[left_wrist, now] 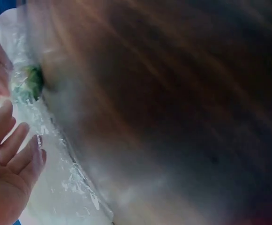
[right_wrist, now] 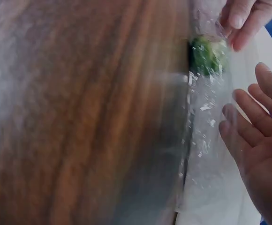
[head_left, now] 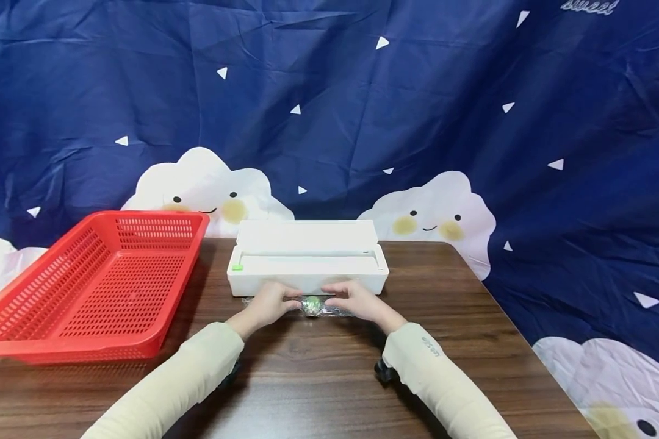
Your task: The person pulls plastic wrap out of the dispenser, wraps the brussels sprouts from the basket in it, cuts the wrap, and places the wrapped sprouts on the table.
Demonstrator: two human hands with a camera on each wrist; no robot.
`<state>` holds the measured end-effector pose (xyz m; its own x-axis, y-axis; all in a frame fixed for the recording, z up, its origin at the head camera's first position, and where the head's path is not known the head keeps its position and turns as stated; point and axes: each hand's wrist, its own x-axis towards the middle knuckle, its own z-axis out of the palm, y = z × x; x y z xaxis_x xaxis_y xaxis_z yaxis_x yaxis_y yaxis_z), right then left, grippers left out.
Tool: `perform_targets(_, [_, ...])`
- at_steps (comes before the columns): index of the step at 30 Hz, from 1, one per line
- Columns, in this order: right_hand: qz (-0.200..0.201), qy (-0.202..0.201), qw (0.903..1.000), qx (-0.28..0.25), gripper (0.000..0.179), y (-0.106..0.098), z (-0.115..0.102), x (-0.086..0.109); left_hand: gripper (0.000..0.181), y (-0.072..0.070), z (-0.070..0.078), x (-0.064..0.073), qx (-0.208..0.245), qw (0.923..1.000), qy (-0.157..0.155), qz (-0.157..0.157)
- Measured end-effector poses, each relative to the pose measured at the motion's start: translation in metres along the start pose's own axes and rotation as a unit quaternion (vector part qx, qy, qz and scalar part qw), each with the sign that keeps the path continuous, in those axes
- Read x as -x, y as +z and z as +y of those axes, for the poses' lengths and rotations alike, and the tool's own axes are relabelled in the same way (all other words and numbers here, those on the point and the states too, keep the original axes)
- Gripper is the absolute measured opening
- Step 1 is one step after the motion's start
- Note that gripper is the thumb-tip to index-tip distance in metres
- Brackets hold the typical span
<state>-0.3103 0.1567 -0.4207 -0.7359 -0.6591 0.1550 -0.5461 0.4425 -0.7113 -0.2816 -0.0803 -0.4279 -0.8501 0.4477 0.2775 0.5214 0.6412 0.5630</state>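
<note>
A small round green-and-pale thing (head_left: 312,305) lies under clear cling film (right_wrist: 204,117) at the front of a white cling film dispenser (head_left: 307,282), its exact kind blurred by the film's glare. To its left, my left hand (head_left: 271,302) has its fingers loosely bent and the fingertips at the film. My right hand (head_left: 357,300) is on the other side, its fingers spread and relaxed in the right wrist view, apart from the green thing. Neither hand visibly pinches the film. The dispenser's lid (head_left: 307,236) stands raised, and a green slider (head_left: 237,267) sits at its left end.
A red slotted basket (head_left: 167,308) stands on the left of the brown wooden table (head_left: 307,390). Behind the table hangs a dark blue cloth (head_left: 329,122) with clouds and white triangles. The table's right edge slants away beyond the right arm.
</note>
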Motion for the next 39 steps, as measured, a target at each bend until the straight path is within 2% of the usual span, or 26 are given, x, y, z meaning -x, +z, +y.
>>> perform_targets(7, [-0.017,0.017,0.9991,0.036,0.044,0.011,0.004,-0.006,0.033,0.008,-0.003,-0.001,-0.039,0.9991,-0.002,-0.018])
perform_targets(16, [-0.015,0.039,0.995,0.091,0.045,0.017,0.0,-0.008,0.037,0.014,-0.004,-0.006,-0.073,0.9971,-0.017,-0.014])
perform_targets(20, [-0.016,0.044,0.9929,0.11,0.043,0.019,0.0,-0.011,0.034,0.015,-0.003,-0.007,-0.08,0.9966,-0.011,-0.015])
perform_targets(24, [-0.027,0.055,0.9909,0.12,0.033,0.02,-0.002,-0.013,0.024,0.017,-0.002,-0.007,-0.087,0.9961,-0.006,-0.014])
perform_targets(28, [-0.039,0.052,0.9907,0.12,0.02,0.021,-0.004,-0.013,0.015,0.018,-0.001,-0.006,-0.094,0.9956,-0.002,-0.01])
perform_targets(31, [-0.039,0.035,0.9907,0.126,0.016,0.021,-0.005,-0.012,0.014,0.018,-0.001,-0.005,-0.093,0.9956,-0.003,-0.009])
perform_targets(35, [-0.039,0.01,0.99,0.136,0.012,0.019,-0.004,-0.009,0.012,0.016,-0.001,-0.003,-0.084,0.9963,0.008,-0.015])
perform_targets(39, [-0.04,0.005,0.9912,0.126,0.012,0.018,-0.004,-0.007,0.01,0.014,-0.002,-0.001,-0.069,0.997,0.024,-0.026])
